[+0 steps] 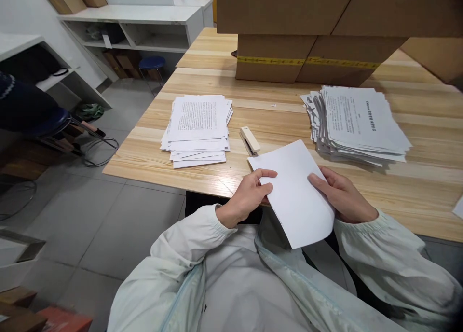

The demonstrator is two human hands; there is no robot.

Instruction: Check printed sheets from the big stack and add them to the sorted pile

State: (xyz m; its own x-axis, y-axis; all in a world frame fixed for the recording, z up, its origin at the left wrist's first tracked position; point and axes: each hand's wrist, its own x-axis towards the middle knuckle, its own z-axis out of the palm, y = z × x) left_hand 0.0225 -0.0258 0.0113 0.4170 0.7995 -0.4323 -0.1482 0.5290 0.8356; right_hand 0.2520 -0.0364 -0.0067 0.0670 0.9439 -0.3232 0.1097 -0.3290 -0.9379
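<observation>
A white sheaf of paper (294, 197), blank on its upper face, is tilted over the table's front edge between my two hands. My left hand (249, 194) grips its left edge, with thumb and index finger on top. On the opposite edge, my right hand (342, 194) is closed with the thumb on top and the fingers underneath. How many sheets are in the sheaf I cannot tell. A cream stapler (250, 141) lies just beyond the paper's far left corner. To its left is a stack of printed sheets (198, 129); a thicker printed stack (356, 122) sits at the right.
Large cardboard boxes (275, 57) with yellow tape stand stacked at the back of the wooden table (144, 151). Beyond the table's left edge are white shelves (144, 14), a blue stool (152, 63) and part of a seated person (21, 103). Another paper (458, 207) shows at the far right.
</observation>
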